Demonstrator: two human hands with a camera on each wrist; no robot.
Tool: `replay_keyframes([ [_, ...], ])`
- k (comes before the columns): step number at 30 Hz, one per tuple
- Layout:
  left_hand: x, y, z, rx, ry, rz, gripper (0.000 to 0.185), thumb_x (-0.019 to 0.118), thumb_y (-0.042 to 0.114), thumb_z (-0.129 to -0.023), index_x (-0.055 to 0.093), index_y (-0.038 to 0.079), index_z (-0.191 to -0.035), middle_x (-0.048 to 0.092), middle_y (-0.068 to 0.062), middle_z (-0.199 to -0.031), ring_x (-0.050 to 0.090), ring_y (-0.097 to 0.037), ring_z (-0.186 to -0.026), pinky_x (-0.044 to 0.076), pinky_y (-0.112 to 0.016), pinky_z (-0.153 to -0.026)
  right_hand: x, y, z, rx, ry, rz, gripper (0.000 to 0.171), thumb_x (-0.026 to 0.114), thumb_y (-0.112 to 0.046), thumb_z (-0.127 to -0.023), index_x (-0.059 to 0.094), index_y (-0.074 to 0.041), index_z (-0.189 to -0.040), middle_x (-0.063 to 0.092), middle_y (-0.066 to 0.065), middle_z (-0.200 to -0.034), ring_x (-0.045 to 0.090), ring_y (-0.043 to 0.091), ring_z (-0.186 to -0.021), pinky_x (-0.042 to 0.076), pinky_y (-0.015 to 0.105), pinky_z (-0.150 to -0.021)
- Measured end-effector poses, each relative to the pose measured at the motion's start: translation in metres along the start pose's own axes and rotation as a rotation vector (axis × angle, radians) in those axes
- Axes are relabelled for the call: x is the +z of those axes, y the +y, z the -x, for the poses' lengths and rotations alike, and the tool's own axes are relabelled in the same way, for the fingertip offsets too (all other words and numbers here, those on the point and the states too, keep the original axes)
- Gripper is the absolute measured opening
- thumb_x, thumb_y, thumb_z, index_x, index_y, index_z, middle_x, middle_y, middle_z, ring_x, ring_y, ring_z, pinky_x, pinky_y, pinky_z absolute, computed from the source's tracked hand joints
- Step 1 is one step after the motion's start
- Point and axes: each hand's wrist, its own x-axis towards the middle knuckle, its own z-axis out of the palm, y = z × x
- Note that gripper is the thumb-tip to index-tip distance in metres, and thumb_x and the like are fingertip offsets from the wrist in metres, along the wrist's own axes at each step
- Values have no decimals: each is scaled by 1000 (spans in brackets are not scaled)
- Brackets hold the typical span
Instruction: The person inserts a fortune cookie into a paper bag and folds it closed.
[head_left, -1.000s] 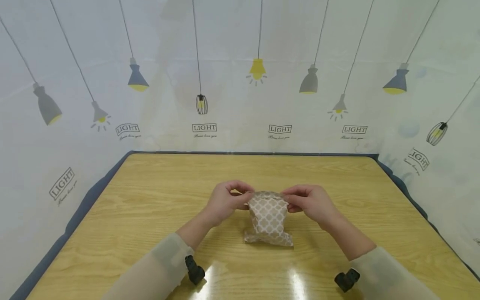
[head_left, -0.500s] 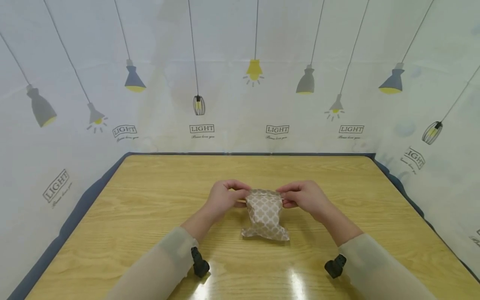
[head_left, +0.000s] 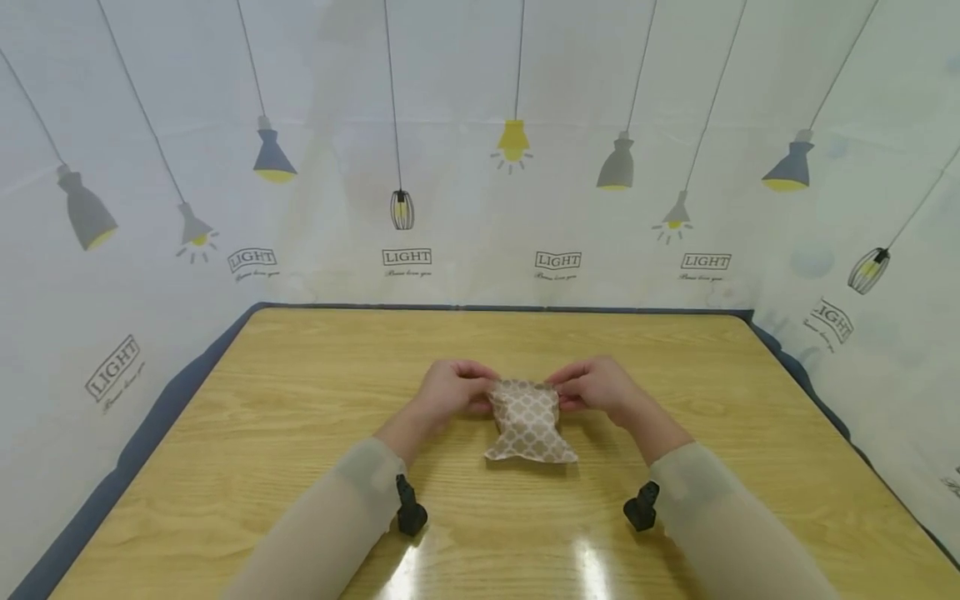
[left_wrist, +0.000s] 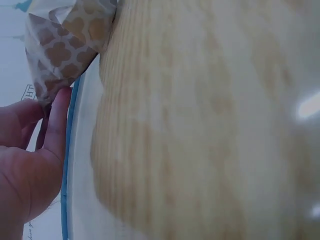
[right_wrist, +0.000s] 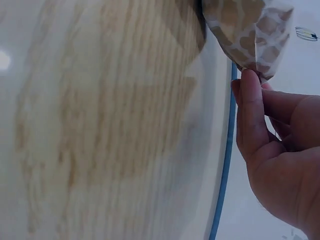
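Note:
A small beige packet [head_left: 527,425] with a white lattice pattern is held between both hands near the middle of the wooden table. My left hand [head_left: 446,390] pinches its far left corner; the left wrist view shows thumb and finger meeting on the tip of the patterned wrap [left_wrist: 60,52]. On the other side, my right hand [head_left: 600,388] pinches the far right corner, as the right wrist view also shows at the wrap's point [right_wrist: 270,42]. The near edge flares out toward me. Whether it touches the tabletop I cannot tell. Its contents are hidden.
The wooden table [head_left: 315,358] has rounded far corners and a dark blue border [head_left: 450,308] behind it. A pale backdrop [head_left: 465,183] printed with hanging lamps surrounds three sides. Black cameras [head_left: 412,508] sit on both wrists, and light glares off the near tabletop.
The packet's near edge has shifted away from me, so the packet looks shorter. My right hand has moved left, closer to the left one, and both forearms have come inward. Both pinches persist.

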Motion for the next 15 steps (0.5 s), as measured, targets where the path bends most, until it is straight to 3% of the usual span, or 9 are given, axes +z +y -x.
replay_keyframes([
  [3,2,0,-2,-34,-9,-29,20,69,-1,-104,79,-4,-122,77,-21,-122,78,-20,-92,68,-37,-87,0,4,-1,40,2,13,28,62,-2,-108,77,3,-131,74,22,-134,74,12,-88,67,30,-84],
  [10,0,0,-1,-59,-9,-32,27,65,3,-107,73,-6,-132,78,-23,-123,78,-20,-94,68,-38,-89,0,4,-3,53,-42,-43,32,63,-9,-110,72,4,-138,78,13,-117,73,15,-94,67,32,-89],
  [15,-6,2,-1,-62,-4,-20,33,63,7,-108,69,-7,-138,76,-25,-128,78,-22,-99,68,-41,-91,-6,6,0,30,-39,-57,37,62,-11,-111,66,8,-142,75,21,-128,75,20,-102,67,36,-93],
])
